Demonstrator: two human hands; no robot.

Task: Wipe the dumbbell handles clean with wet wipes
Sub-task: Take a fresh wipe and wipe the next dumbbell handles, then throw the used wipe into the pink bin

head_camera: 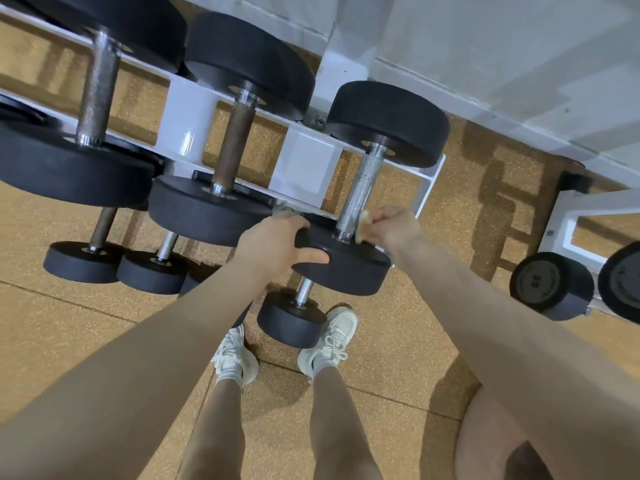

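Black rubber fills most of what I see: the near head of the dumbbell (343,268) I am working on sits just below centre, with my left hand (277,245) clamped on its edge at nine o'clock, thumb curled along the rim and fingers wrapped over the top face. My right hand (391,226) is at three o'clock of the knurled steel handle (356,195), fingers bunched tight and pinching a small crumpled wet wipe (363,225). The wipe presses against the lowest part of the handle, right where it meets the near head. From there the handle runs up toward twelve o'clock to the far head, which rests on the white rack (311,161). More dumbbells lie on the rack toward ten o'clock, their handles darker and duller. Smaller ones sit on a lower tier, one just above my white shoes (332,341) on the speckled tan floor (398,341).
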